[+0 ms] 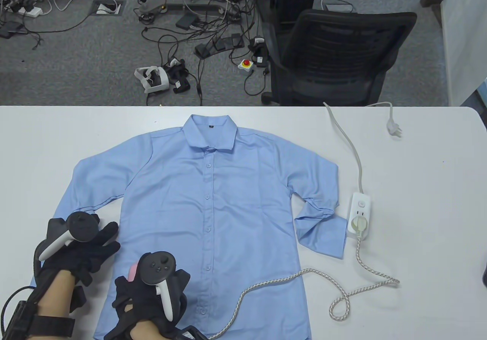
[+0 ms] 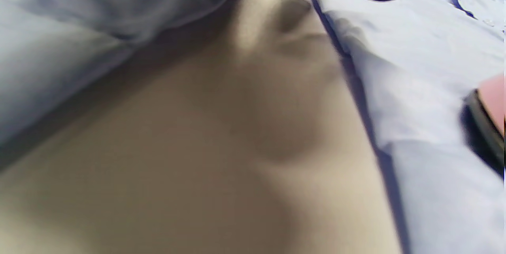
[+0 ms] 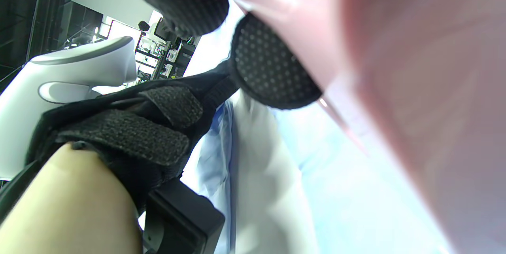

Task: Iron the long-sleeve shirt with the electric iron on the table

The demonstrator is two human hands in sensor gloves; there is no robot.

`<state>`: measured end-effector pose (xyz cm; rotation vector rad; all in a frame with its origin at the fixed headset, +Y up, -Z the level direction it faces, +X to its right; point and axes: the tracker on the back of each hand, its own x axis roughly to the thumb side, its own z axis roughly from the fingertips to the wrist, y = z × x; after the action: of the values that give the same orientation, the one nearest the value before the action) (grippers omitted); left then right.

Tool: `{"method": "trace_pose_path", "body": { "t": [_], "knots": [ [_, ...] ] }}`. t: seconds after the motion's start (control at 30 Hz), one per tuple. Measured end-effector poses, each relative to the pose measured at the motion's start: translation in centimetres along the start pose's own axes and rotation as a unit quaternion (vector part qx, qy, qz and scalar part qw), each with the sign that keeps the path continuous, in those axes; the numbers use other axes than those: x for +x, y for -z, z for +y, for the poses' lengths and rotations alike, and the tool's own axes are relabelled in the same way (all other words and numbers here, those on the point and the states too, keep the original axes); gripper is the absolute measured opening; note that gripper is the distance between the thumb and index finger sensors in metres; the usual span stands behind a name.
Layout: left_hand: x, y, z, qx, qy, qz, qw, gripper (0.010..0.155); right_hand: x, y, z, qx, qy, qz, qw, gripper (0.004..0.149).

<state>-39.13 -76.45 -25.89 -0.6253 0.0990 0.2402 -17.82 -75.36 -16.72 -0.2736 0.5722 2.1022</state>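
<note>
So the light blue long-sleeve shirt [image 1: 213,210] is spread flat, buttoned front up, across the middle of the white desk [image 1: 418,203], collar pointing to 12 o'clock. Its sleeve at 3 o'clock is folded back on itself, with the cuff lying just beside a white power strip [image 1: 360,213].

The left hand [image 1: 89,247] sits at about 8 o'clock, fingers straight and spread, pressing flat on the other sleeve right next to the shirt body. The right hand [image 1: 152,286] is down at 6 o'clock on the lower front of the shirt, fingers wrapped around the pink iron [image 1: 133,272]. It's mostly hidden under the glove and tracker from above, but the right wrist view shows the pink body [image 3: 395,88] up close with fingertips curled on it, so I'm fairly sure it's a full grip.

The iron's braided cord [image 1: 289,279] snakes out toward 3 o'clock, loops once, and plugs into the strip.
</note>
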Motion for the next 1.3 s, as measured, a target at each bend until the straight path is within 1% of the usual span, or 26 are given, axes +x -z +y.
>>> {"method": "trace_pose_path", "body": {
  "t": [0.1,0.27,0.3,0.37,0.43,0.5,0.57,0.73,0.87,1.0,1.3],
  "knots": [
    [0.1,0.0,-0.1,-0.002,0.000,0.000,1.000,0.062,-0.2,0.0,-0.2,-0.001,-0.002,0.001,1.000,0.078],
    [1.3,0.3,-0.6,-0.018,0.027,-0.012,0.999,0.067,-0.1,0.0,-0.4,-0.001,0.000,-0.005,1.000,0.078],
    [1.7,0.4,-0.8,-0.024,0.037,-0.018,0.999,0.070,0.0,0.0,-0.2,-0.001,-0.003,-0.006,1.000,0.078],
    [2.5,0.5,-1.3,-0.036,0.055,-0.023,0.998,0.079,0.0,0.1,0.2,0.006,-0.002,-0.006,1.000,0.078],
    [3.2,0.7,-1.7,-0.048,0.100,-0.007,0.994,0.087,0.3,0.1,0.5,0.007,-0.002,-0.006,1.000,0.078],
    [3.4,0.6,-1.7,-0.042,0.126,0.007,0.991,0.091,0.3,0.0,0.6,0.004,-0.015,-0.006,1.000,0.078],
    [3.5,0.6,-1.6,-0.035,0.131,0.010,0.991,0.091,0.2,-0.1,0.4,0.002,-0.017,-0.005,1.000,0.077],
    [3.4,0.8,-1.6,-0.041,0.124,0.008,0.991,0.089,-0.6,-0.2,-0.9,-0.009,-0.024,0.006,1.000,0.077],
    [3.4,0.8,-1.6,-0.042,0.123,0.007,0.991,0.088,-1.3,0.0,-2.1,-0.010,-0.005,0.013,1.000,0.077],
    [3.3,0.9,-1.6,-0.044,0.119,0.005,0.992,0.088,-1.8,0.1,-3.1,-0.026,-0.023,0.015,0.999,0.077],
    [3.2,1.0,-1.7,-0.046,0.114,0.002,0.992,0.088,-3.3,0.0,-5.6,-0.050,-0.030,0.020,0.998,0.077]
  ]
}}
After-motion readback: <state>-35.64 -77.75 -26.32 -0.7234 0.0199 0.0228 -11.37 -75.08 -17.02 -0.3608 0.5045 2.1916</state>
